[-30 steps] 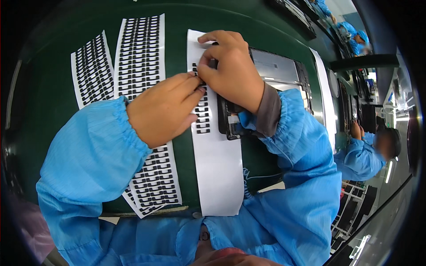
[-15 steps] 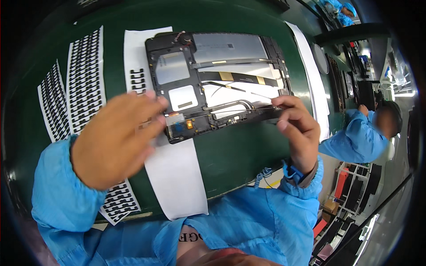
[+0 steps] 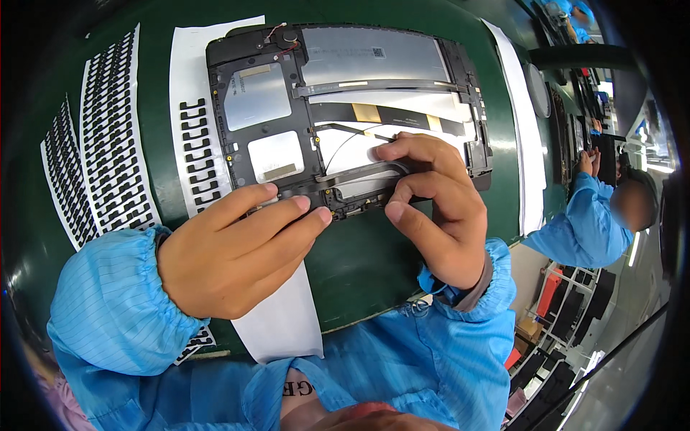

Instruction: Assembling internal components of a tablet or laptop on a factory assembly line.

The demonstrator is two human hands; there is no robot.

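Observation:
An opened tablet-like device lies on the green table, showing a black frame, a silver battery and dark flat cables. My left hand rests over its near left corner, fingers stretched out and fingertips touching the end of a dark flat cable. That corner is mostly hidden beneath the fingers. At the near edge, farther right, my right hand has its fingers curled, thumb and index finger close together beside the frame. What they pinch, if anything, is hidden.
Left of the device lie white sheets with rows of small black adhesive pieces. A partly used sheet runs under the device. Long white paper lies to the right. Beyond it a co-worker in blue sits near a rack.
My left hand has come down onto the device's corner. My right hand has shifted left along the near edge. A thin straight line between my hands earlier no longer shows.

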